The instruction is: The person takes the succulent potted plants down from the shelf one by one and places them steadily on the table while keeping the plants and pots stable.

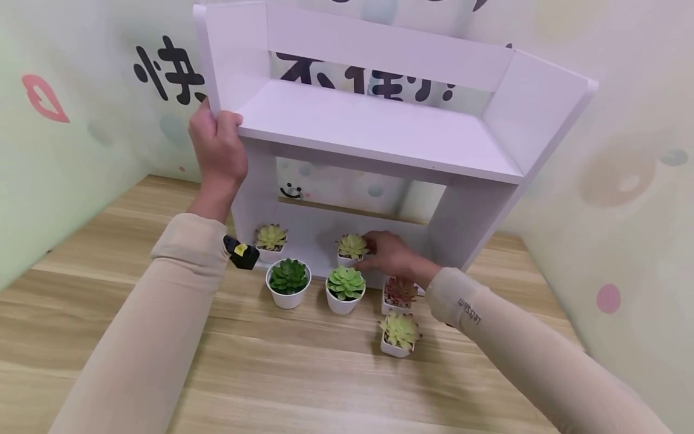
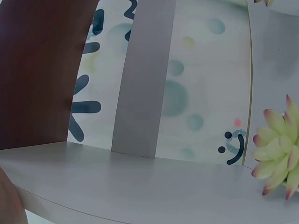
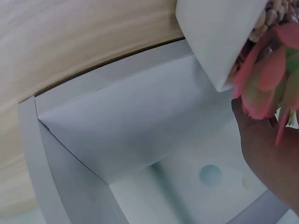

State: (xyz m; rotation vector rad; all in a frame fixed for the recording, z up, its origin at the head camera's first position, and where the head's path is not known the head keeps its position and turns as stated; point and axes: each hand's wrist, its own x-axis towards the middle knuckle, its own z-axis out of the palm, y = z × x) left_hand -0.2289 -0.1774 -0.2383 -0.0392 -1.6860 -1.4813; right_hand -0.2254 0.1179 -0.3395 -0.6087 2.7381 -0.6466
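Note:
My left hand [image 1: 219, 144] grips the left side panel of a white two-tier shelf [image 1: 368, 123], with the thumb at the front edge of its upper board. In the left wrist view only a bit of that hand [image 2: 9, 203] shows. On the lower board, my right hand [image 1: 393, 254] pinches a pale succulent in a white pot [image 1: 351, 250] from its right side. Part of the right hand [image 3: 268, 149] appears in the right wrist view, behind a red succulent [image 3: 266, 74]. Another pale succulent [image 1: 271, 238] sits at the lower board's left end.
Before the shelf, on the wooden table [image 1: 282, 374], stand a dark green succulent [image 1: 288, 277], a bright green one [image 1: 346, 283], a red one [image 1: 400, 292] under my right wrist, and a yellowish one [image 1: 400, 331]. A printed wall [image 1: 623, 181] rises behind.

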